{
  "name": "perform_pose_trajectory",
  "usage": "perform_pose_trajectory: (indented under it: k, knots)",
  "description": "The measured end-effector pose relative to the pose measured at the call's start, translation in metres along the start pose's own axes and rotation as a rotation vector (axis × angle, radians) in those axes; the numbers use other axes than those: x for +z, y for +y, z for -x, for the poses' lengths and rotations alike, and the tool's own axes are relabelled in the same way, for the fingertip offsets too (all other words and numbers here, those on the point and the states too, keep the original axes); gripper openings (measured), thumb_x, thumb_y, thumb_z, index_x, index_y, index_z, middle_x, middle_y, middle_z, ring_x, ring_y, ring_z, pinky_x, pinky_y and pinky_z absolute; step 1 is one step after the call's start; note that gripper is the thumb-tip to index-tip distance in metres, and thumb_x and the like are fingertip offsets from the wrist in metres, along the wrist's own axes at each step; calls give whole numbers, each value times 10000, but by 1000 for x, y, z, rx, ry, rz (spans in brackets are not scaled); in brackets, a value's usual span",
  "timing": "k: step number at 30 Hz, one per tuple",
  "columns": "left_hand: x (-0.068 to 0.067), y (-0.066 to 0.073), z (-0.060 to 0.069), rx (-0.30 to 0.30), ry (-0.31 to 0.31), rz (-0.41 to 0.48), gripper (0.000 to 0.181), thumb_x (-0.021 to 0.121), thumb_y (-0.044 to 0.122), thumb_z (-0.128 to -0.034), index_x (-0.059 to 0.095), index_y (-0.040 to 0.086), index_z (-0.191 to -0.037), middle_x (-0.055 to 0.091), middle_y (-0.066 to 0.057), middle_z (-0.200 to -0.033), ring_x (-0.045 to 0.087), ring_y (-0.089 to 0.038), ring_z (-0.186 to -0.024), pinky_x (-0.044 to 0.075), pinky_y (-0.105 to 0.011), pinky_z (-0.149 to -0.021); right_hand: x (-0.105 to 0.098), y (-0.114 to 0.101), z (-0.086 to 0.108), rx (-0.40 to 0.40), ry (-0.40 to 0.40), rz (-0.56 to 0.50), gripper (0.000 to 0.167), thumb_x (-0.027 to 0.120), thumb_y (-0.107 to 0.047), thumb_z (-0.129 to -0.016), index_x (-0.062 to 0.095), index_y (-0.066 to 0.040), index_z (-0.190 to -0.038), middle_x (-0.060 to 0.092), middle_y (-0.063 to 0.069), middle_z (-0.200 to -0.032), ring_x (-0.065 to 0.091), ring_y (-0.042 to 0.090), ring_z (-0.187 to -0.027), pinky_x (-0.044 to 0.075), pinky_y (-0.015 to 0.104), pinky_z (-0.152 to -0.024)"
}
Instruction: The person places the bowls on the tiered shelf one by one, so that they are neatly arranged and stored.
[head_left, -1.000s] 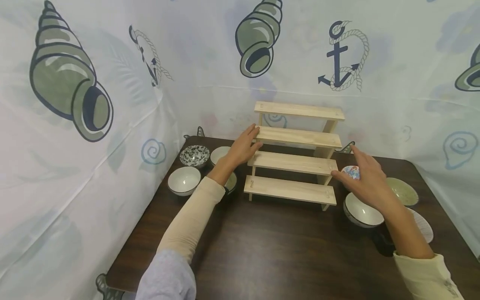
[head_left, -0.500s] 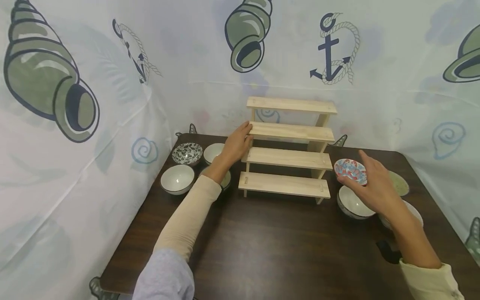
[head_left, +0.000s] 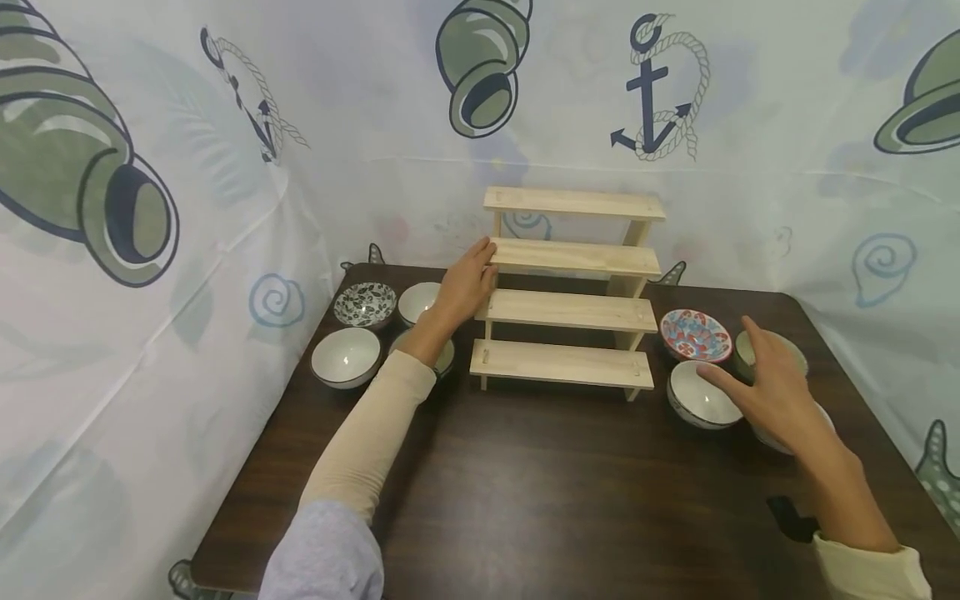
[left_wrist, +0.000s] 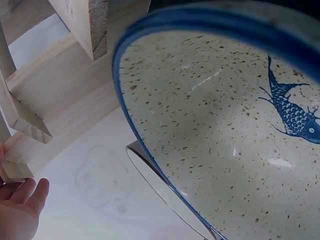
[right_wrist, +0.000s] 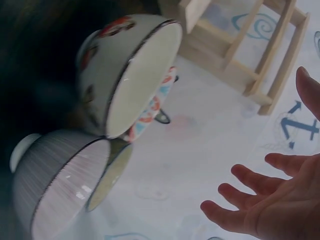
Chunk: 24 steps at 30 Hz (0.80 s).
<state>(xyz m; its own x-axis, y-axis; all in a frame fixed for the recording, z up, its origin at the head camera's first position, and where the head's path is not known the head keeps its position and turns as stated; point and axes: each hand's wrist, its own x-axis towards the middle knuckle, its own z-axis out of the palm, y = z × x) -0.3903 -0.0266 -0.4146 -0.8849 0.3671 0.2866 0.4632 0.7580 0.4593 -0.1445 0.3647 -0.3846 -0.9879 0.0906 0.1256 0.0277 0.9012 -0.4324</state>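
A four-tier wooden display stand point(head_left: 562, 311) stands at the back of the dark table. My left hand point(head_left: 462, 283) holds the left end of its second board from the top; in the left wrist view, fingertips point(left_wrist: 37, 195) lie against the board's end. Under that forearm sits a speckled bowl point(left_wrist: 200, 125) with a blue rim and fish, partly hidden in the head view. My right hand point(head_left: 776, 396) hovers, fingers spread, over the bowls at the right, holding nothing. Near it are a red-and-blue patterned bowl point(head_left: 695, 336), a white bowl point(head_left: 703, 395), a green bowl point(head_left: 793, 350) and a striped bowl point(right_wrist: 70, 185).
Left of the stand are a black floral bowl point(head_left: 365, 305), a white bowl point(head_left: 347, 357) and another white bowl point(head_left: 417, 302). Printed cloth point(head_left: 360, 108) hangs behind and to the left of the table point(head_left: 525, 483). Bare tabletop lies before the stand.
My right hand has moved away from the stand's right side, rightward and nearer, over the bowls, uncovering the patterned bowl. My left hand stays at the board's end. The head view has shifted slightly.
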Motion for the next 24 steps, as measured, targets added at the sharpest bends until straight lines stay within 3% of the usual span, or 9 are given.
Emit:
perform_pose_trajectory:
  k: [4, 14, 24]
  knots:
    - [0, 0, 0, 8, 7, -1, 532, 469, 277, -1108, 385, 73, -1592, 315, -105, -1695, 362, -308, -1546, 340, -458, -1254, 2, 11, 4, 30, -4, 3, 1025, 624, -529, -988, 90, 79, -1616, 200, 421, -1609, 226, 668, -1428, 242, 857, -1018]
    - [4, 7, -6, 31, 16, 14, 525, 469, 280, -1108, 398, 80, -1588, 324, -98, -1693, 394, -322, -1526, 358, -476, -1241, 2, 43, 16, 169, -30, 21, 1080, 633, -581, -964, 63, 61, -1620, 176, 454, -1585, 196, 709, -1399, 214, 876, -1026]
    - [4, 1, -4, 15, 21, 38, 536, 486, 280, -1102, 394, 74, -1589, 330, -98, -1690, 386, -327, -1529, 347, -489, -1245, 6, 67, 28, 211, -20, 40, 1094, 654, -563, -945, 74, 82, -1611, 219, 505, -1527, 236, 709, -1373, 254, 879, -988]
